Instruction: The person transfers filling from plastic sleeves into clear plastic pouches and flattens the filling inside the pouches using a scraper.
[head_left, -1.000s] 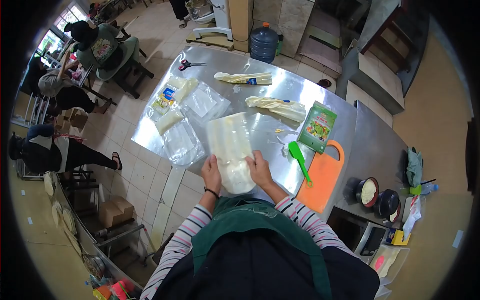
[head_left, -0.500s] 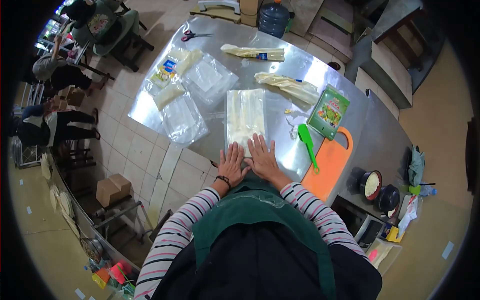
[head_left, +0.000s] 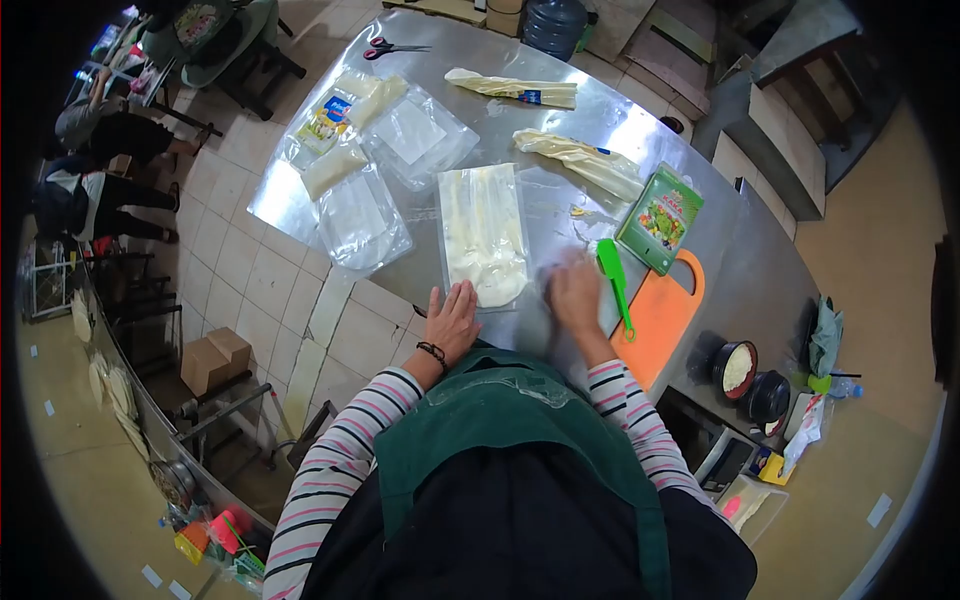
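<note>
A clear flat bag with a pale creamy filling [head_left: 484,230] lies on the metal table in front of me. My left hand [head_left: 453,322] rests with spread fingers at the bag's lower left corner. To the right of the bag, over the tabletop, my right hand [head_left: 576,292] is smeared by motion, so its fingers cannot be made out. Close beside it are a green spatula [head_left: 613,280] and an orange cutting board [head_left: 660,325]. A green printed packet [head_left: 660,219] lies above the board.
Clear bags [head_left: 363,222], two rolled pale bags [head_left: 582,163] and scissors [head_left: 393,48] lie on the metal table [head_left: 420,225]. A bowl of white food [head_left: 738,369] stands at the right. Other people [head_left: 120,205] are at the far left.
My right hand has left the bag's lower edge and moved right, towards the spatula. My left hand has shifted slightly left and down. The view has moved a little.
</note>
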